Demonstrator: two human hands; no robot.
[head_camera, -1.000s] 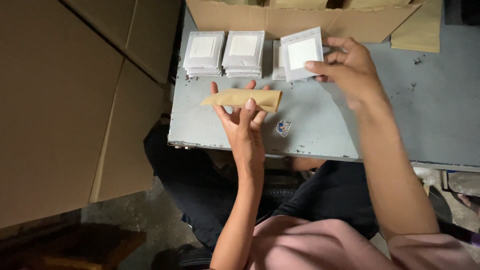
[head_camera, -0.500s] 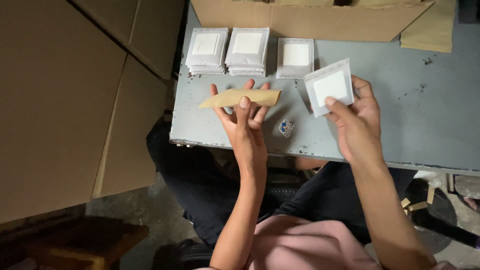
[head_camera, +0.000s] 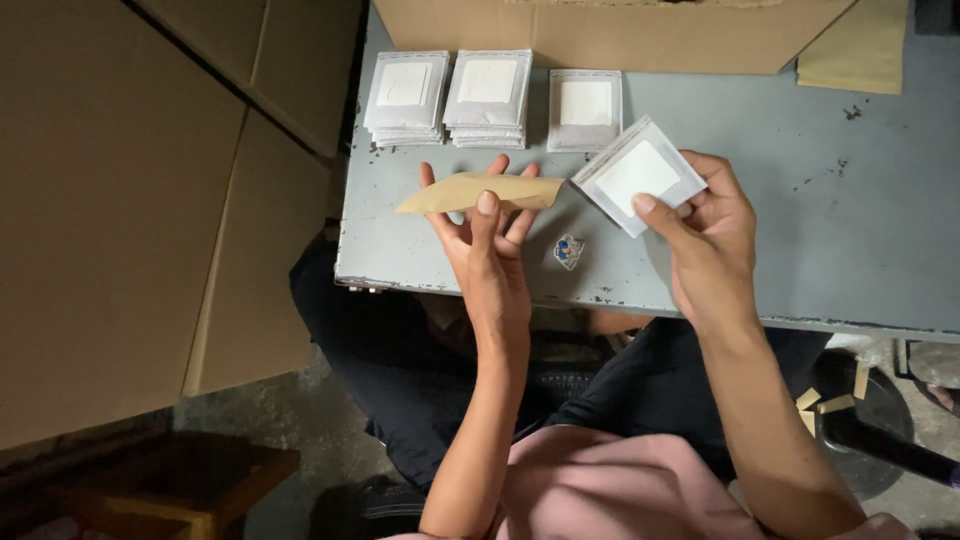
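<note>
Stacks of white packets (head_camera: 485, 98) beyond hands: left (head_camera: 485, 245) pinches brown envelope (head_camera: 480, 191), right (head_camera: 705, 235) grips white packet (head_camera: 638, 176).

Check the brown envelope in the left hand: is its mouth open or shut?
Open. The left hand bows the brown envelope, its right-end mouth gaping beside the white pouch.

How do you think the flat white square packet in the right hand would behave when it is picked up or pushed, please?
The flat white square packet probably is light: the right hand holds it by one corner. It looks fairly stiff, staying flat without drooping. Being flat, it should slide rather than roll on the grey table.
</note>
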